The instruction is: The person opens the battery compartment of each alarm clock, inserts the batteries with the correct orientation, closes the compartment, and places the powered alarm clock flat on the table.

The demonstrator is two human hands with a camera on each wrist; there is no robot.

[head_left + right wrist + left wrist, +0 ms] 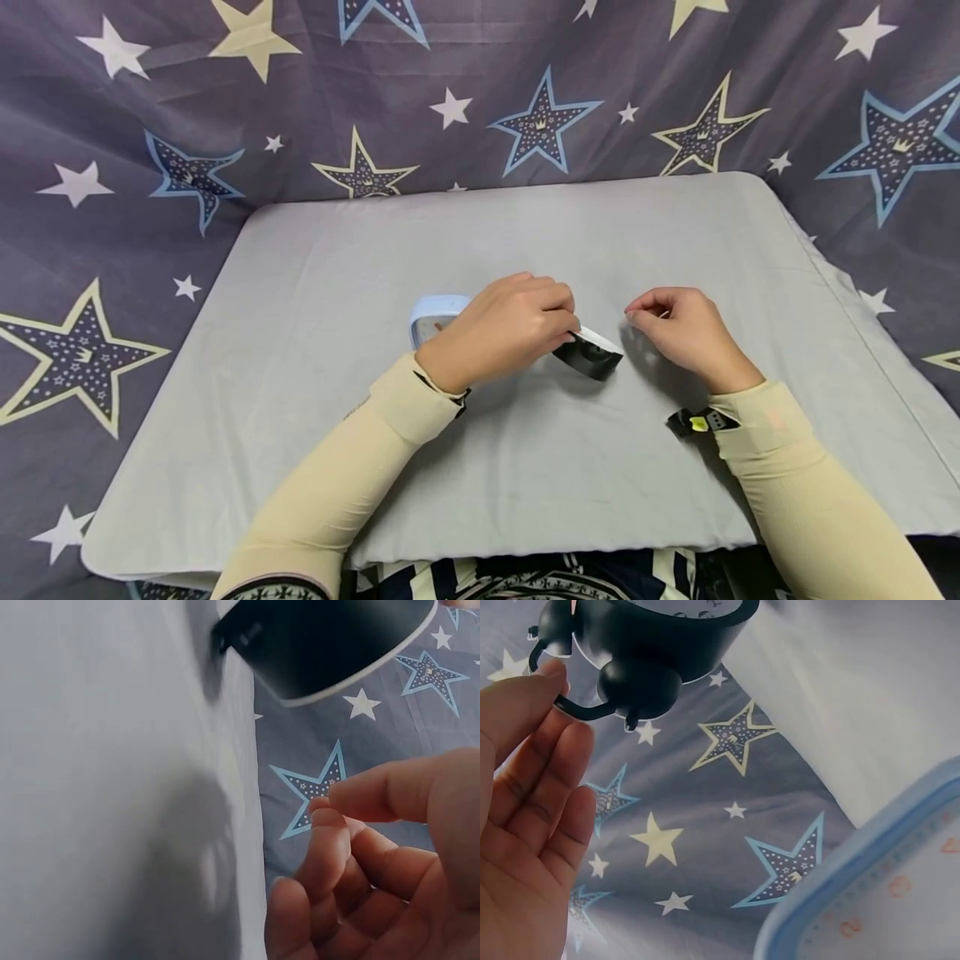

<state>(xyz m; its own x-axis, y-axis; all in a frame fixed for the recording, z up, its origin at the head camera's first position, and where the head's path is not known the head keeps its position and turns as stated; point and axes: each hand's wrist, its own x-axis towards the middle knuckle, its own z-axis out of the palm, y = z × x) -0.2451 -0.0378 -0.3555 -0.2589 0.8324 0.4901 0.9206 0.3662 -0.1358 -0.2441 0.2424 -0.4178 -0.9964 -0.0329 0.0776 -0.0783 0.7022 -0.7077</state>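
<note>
My left hand (pixel 502 329) pinches the thin curved handle (pixel 592 712) of a black twin-bell alarm clock (pixel 588 360). The clock hangs tilted above the table; in the left wrist view its rounded bells (pixel 639 688) show beside the fingers. My right hand (pixel 693 333) hovers just to the right of the clock, apart from it. Its thumb and fingertips meet in the right wrist view, with nothing visible held between them. Behind the left hand sits a light-blue clock (pixel 437 305), partly hidden; orange numerals on its pale face show in the left wrist view.
A grey cloth covers the table (pixel 300 467), and both hands cast shadows on it. Dark fabric with a star pattern (pixel 487 50) stands behind and along the sides. The person's lap touches the front edge.
</note>
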